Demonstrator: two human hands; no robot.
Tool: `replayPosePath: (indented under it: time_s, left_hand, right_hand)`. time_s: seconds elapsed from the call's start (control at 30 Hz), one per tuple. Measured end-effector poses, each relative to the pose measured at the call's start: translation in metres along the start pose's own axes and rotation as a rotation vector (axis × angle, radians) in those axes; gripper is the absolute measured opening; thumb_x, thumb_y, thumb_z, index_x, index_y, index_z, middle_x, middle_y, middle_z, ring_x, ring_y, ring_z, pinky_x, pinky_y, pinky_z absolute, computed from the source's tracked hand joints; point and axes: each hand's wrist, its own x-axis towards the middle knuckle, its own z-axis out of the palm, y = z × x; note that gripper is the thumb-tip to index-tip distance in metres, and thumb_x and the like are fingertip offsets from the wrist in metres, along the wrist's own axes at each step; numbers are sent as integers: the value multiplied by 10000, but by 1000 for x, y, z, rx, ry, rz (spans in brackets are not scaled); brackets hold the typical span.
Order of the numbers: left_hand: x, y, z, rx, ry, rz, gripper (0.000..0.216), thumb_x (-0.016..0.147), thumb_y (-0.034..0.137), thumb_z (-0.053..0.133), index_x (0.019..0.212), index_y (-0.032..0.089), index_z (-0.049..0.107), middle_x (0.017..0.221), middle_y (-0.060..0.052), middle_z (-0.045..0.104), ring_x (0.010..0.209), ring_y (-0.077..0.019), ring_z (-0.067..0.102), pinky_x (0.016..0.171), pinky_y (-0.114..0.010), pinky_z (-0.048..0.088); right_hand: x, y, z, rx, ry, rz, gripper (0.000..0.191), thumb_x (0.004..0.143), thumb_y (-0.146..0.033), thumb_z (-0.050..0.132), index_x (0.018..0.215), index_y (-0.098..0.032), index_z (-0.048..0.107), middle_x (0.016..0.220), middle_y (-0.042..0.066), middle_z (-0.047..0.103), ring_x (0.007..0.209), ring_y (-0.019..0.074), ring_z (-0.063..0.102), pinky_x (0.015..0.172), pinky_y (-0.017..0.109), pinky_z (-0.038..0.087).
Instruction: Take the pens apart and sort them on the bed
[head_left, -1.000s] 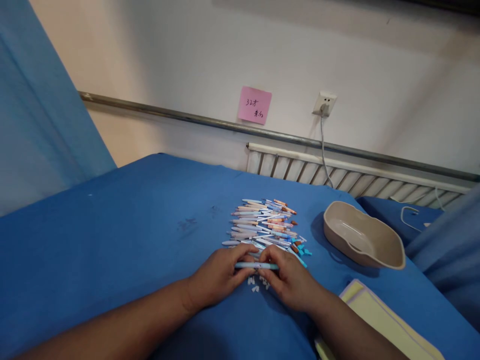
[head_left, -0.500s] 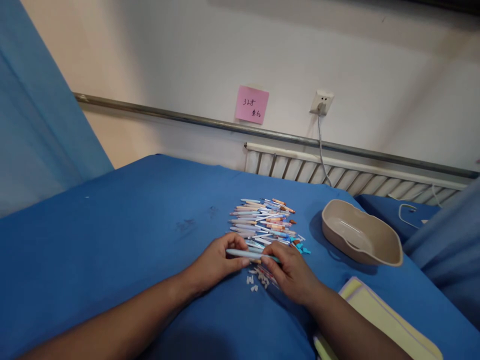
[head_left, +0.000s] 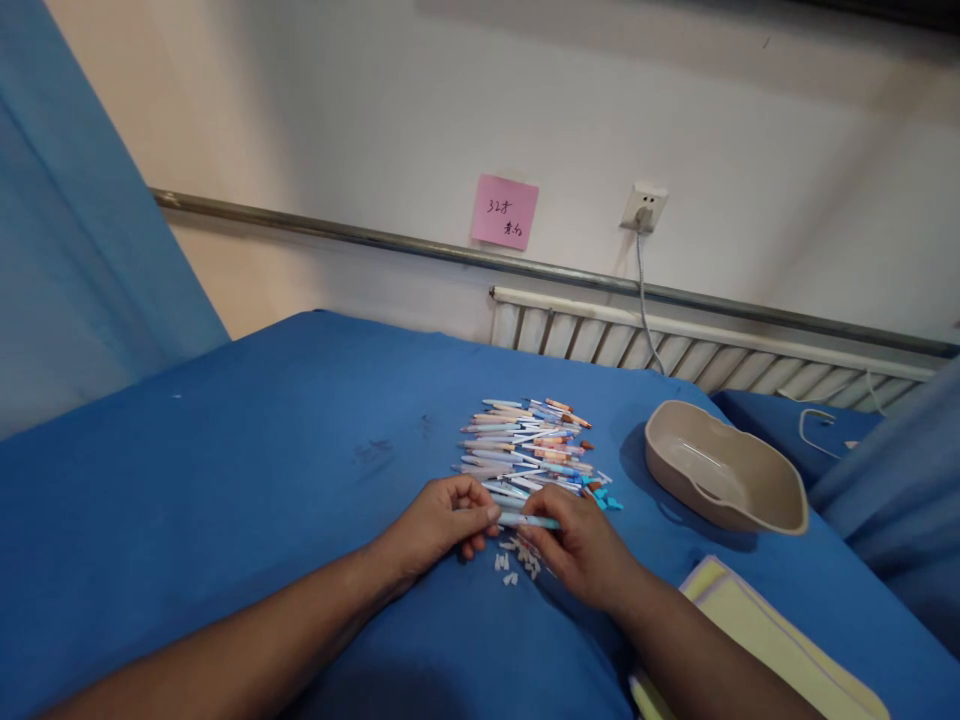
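Note:
My left hand (head_left: 439, 524) and my right hand (head_left: 581, 545) rest on a blue cloth-covered table (head_left: 247, 470), both pinched on one light blue pen (head_left: 525, 521) held level between them. The left fingers curl round the pen's left end, which they hide. Just beyond the hands lies a pile of pens (head_left: 525, 445) in blue, white and orange. Several small white bits (head_left: 510, 567) lie on the cloth under the held pen. A few turquoise caps (head_left: 604, 497) sit at the pile's right edge.
A beige oval basin (head_left: 724, 470) stands to the right of the pile. A yellow pad (head_left: 765, 640) lies at the front right. Behind the table are a radiator (head_left: 675, 345), a wall socket with cable (head_left: 643, 208) and a pink note (head_left: 504, 212).
The hands stayed in place. My left fingers have closed further round the pen's left end, so less of the pen shows between the two hands.

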Motion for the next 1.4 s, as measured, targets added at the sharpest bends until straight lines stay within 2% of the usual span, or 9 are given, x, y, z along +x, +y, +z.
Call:
replayPosePath:
  time_s: [0.3,0.43,0.57,0.67,0.87,0.97,1.17,1.27,1.4]
  left_hand:
    - [-14,15,2,392,30,319,138,758,296,607,776,161,627,729,14,616,714,-130,538,690,-225,416]
    - [-8,10,0,299,70,253,188,728,323,636,803,152,615,717,13,597,662,-122,528,611,-211,411]
    - [2,2,-6,85,119,134,272,703,380,658,811,144,576,641,23,575,546,-104,519,538,-212,414]
    - [6,-1,-9,-6,127,86,287,699,395,664,799,148,560,610,26,577,519,-99,518,520,-210,413]
    - [4,1,-9,74,113,139,245,693,365,678,760,149,583,594,33,574,536,-98,505,536,-204,396]
    - [-1,5,-5,125,56,163,251,684,357,688,797,147,610,644,24,589,579,-104,505,546,-199,386]
    - [-11,5,2,126,-238,67,277,766,394,617,898,151,632,656,20,569,560,-100,501,557,-208,389]
    - [-12,4,4,88,-271,94,265,756,395,626,843,145,630,647,23,547,564,-100,481,556,-209,383]
    - [-10,5,1,192,-195,242,215,766,356,626,790,143,629,688,7,570,661,-124,495,623,-217,381]
  right_hand:
    - [5,1,1,302,-91,172,190,853,-307,504,716,-183,546,648,-23,563,602,110,499,576,219,390]
    - [5,3,4,492,-68,216,162,836,-356,528,874,-199,545,666,-29,548,599,115,508,563,221,400]
    - [7,10,8,645,69,241,225,786,-349,596,924,-212,483,705,-38,513,600,105,477,545,210,382]
    - [9,17,9,617,145,257,167,801,-335,573,847,-200,486,615,-57,459,531,91,414,498,203,332]
    - [10,20,7,494,128,261,119,828,-304,530,816,-186,513,552,-56,478,499,91,430,483,207,316]
    - [10,17,8,501,138,277,117,827,-303,534,825,-187,518,553,-57,486,497,91,458,479,201,331]
    - [9,1,15,645,32,257,142,780,-277,607,849,-190,519,572,-63,500,484,77,443,463,185,329]
    - [7,-6,17,708,5,236,230,746,-248,650,923,-198,512,629,-57,532,529,80,476,505,189,370]
    - [5,-9,15,748,48,184,231,769,-240,629,961,-199,508,707,-29,572,604,99,538,573,217,420]
